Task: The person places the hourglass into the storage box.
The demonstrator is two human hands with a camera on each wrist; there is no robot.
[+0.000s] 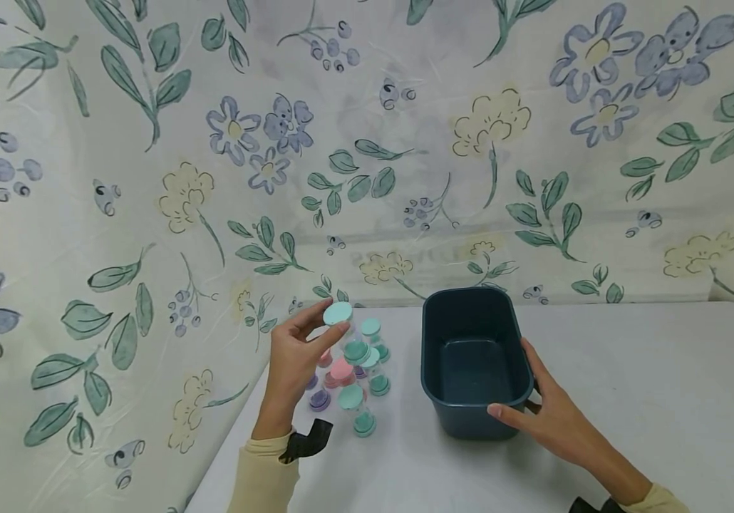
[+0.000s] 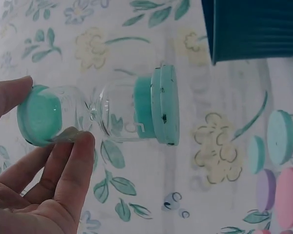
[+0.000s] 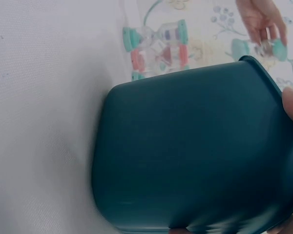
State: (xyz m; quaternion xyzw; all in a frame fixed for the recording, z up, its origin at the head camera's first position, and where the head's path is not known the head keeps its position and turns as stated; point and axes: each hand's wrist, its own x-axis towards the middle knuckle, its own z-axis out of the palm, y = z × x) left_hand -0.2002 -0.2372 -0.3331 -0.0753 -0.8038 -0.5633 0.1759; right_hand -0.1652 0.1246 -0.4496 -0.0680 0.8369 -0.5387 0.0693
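Note:
My left hand (image 1: 293,360) holds a sand timer (image 2: 156,105) with mint end caps and a clear glass body up above the table, thumb and fingertips pinching its upper cap end. Beneath and around that hand stand several more sand timers: mint ones (image 1: 363,425), a pink one (image 1: 342,371) and a purple one (image 1: 319,400), some partly hidden. A dark teal bin (image 1: 476,422), open at the top, is to their right. Gripping the bin's right side is my right hand (image 1: 559,420), with the thumb at its near rim. The bin's inside shows nothing in it.
A white cloth-covered table (image 1: 649,385) extends to the right of the bin. Behind and to the left hangs a floral curtain (image 1: 431,192), close to the table's back edge. Dark straps (image 1: 306,441) sit on both wrists.

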